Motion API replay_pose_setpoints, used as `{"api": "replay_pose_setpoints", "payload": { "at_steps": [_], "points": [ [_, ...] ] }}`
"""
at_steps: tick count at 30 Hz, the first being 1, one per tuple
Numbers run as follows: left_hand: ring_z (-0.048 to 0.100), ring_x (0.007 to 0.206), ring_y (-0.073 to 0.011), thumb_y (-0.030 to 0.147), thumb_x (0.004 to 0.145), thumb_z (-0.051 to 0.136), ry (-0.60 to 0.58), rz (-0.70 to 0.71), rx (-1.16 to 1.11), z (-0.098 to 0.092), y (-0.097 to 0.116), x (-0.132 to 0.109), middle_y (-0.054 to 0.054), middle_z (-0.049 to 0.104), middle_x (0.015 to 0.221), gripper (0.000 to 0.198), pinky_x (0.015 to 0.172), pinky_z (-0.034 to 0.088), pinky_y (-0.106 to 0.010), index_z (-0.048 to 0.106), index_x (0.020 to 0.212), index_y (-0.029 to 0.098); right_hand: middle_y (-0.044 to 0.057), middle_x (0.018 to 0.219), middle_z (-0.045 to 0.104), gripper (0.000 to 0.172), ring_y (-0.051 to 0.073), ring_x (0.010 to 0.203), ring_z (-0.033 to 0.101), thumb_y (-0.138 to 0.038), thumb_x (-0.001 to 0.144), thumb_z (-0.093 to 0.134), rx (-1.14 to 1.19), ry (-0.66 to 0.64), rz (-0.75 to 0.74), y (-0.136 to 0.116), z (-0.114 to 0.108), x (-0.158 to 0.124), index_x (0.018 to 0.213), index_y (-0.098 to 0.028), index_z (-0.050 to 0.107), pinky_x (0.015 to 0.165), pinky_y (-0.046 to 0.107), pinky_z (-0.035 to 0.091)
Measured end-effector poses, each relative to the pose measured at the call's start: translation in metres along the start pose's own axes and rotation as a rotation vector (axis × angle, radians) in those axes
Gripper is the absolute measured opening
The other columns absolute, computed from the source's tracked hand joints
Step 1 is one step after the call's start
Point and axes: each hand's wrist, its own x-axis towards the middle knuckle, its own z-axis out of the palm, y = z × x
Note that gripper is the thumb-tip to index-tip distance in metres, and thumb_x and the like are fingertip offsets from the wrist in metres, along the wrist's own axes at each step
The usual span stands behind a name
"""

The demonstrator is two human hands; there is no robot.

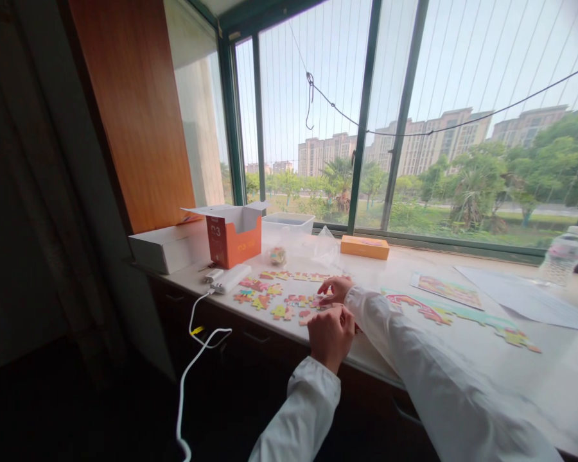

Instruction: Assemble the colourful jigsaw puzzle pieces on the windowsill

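My right hand (336,290) reaches over the jigsaw pieces (302,300) on the windowsill counter. Its fingers are bent and apart, with the tips close to the pieces; I see nothing held in it. Nearer to me, at the counter's front edge, my left hand (332,335) is closed with its back towards me. Its fingertips are hidden, so whatever they may hold cannot be made out. Loose colourful pieces (261,300) lie left of both hands. A partly joined puzzle border (476,316) stretches out to the right, beyond my right sleeve.
An orange-red box (235,240), a white box (161,249) and a clear plastic tub (289,224) stand at the back left. A white power bank (231,278) has a cable hanging off the edge. An orange box (365,247), picture card (447,290), paper (525,295) and bottle (564,255) lie rightward.
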Motion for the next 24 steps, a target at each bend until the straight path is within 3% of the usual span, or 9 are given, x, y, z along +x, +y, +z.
{"api": "replay_pose_setpoints", "payload": {
  "at_steps": [5,11,24],
  "points": [
    [0.064,0.070,-0.0173,0.034,0.093,0.038,0.031,0.022,-0.027,-0.0005,-0.0002,-0.0010,-0.002,0.071,0.075,0.036,0.061,0.032,-0.028,0.069,0.077,0.024,-0.002,0.090,0.072,0.039,0.017,0.083,0.059,-0.052,0.057,0.082,0.034,-0.093,0.044,0.0001,-0.0046,-0.0014,0.089,-0.031,0.077,0.082,0.032,0.033],
    [0.064,0.073,-0.0176,0.033,0.093,0.038,-0.008,0.013,-0.048,-0.0021,0.0002,-0.0012,-0.005,0.072,0.079,0.036,0.063,0.032,-0.027,0.070,0.080,0.022,-0.001,0.088,0.071,0.035,0.017,0.084,0.059,-0.053,0.057,0.081,0.021,-0.004,0.032,-0.0011,-0.0018,-0.0040,0.082,-0.029,0.076,0.083,0.033,0.032],
    [0.063,0.068,-0.0168,0.036,0.093,0.038,0.033,0.013,-0.078,0.0009,-0.0021,-0.0020,-0.004,0.071,0.073,0.038,0.061,0.030,-0.028,0.067,0.075,0.021,-0.002,0.089,0.070,0.037,0.016,0.082,0.059,-0.055,0.061,0.079,0.025,0.056,0.005,-0.0007,0.0009,-0.0057,0.087,-0.029,0.075,0.082,0.033,0.030]
  ]
}}
